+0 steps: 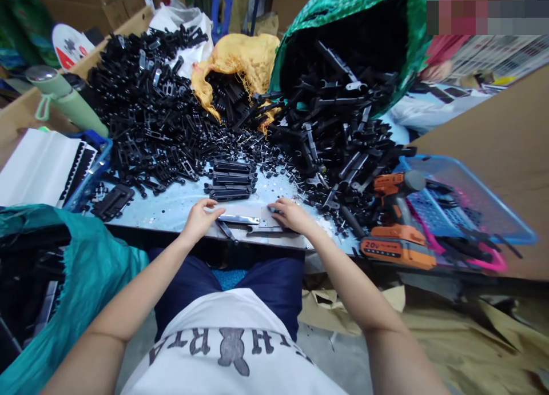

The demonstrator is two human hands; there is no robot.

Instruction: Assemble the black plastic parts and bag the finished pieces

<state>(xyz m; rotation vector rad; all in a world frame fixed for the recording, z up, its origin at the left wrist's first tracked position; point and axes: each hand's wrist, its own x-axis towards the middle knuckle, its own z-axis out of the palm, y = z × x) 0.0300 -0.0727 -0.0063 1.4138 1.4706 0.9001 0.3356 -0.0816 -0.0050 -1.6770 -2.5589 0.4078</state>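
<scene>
At the table's front edge, my left hand has its thumb and fingertips close together. They are at the left end of a black bar with a shiny top; whether they grip it or something small is unclear. My right hand is curled, with a small dark thing at its fingertips, too small to name. Below that hand lies a dark slim part with a forked end. A short black arm angles down from the bar. Just beyond my hands is a stack of black bar-shaped assemblies.
Black parts are heaped at the back left. More spill from a green woven sack; small pins lie between. On the right are an orange cordless drill and a blue basket. A teal sack stands left.
</scene>
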